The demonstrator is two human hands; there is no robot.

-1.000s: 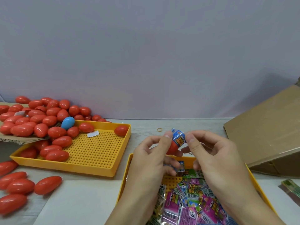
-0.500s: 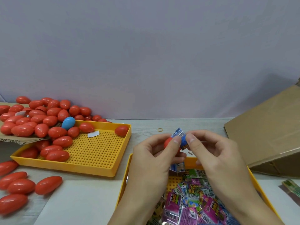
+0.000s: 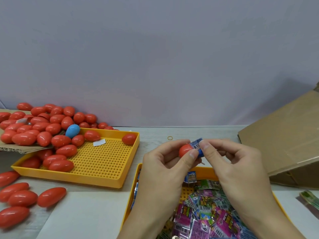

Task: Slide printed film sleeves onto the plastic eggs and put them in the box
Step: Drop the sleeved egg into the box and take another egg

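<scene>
- above the near edge of the bench (image 3: 155,135), the left hand (image 3: 165,163) pinches a red egg (image 3: 185,150) between thumb and fingers, its rounded end exposed toward the left.
- the right hand (image 3: 229,163) grips a blue printed film sleeve (image 3: 196,146) with thumb and forefinger; the sleeve covers the egg's right portion, a barcode showing on it.
- how far the sleeve reaches over the egg is hard to judge, since the fingertips cover the join.
- both hands hover over the far rim of a yellow perforated tray (image 3: 131,200) heaped with loose sleeves (image 3: 203,213) in pink, green and blue.
- a second yellow tray (image 3: 103,163) sits to the left, carrying a spill of red eggs (image 3: 58,150) along its left side, one lone egg in its far right corner and a small white slip (image 3: 99,143).
- a single blue egg (image 3: 72,131) rests at the tray's far edge amid a large pile of red eggs (image 3: 34,121) lying on a cardboard flap (image 3: 19,149).
- more red eggs (image 3: 20,197) lie loose on the bench at lower left, beside a white sheet (image 3: 82,214).
- the cardboard box (image 3: 283,140) stands at right, well apart from the hands, a flap tilted toward them.
- a small yellow rubber band (image 3: 170,138) lies on the bench just beyond the hands.
- a flat green bundle (image 3: 309,200) lies at the far right edge.
</scene>
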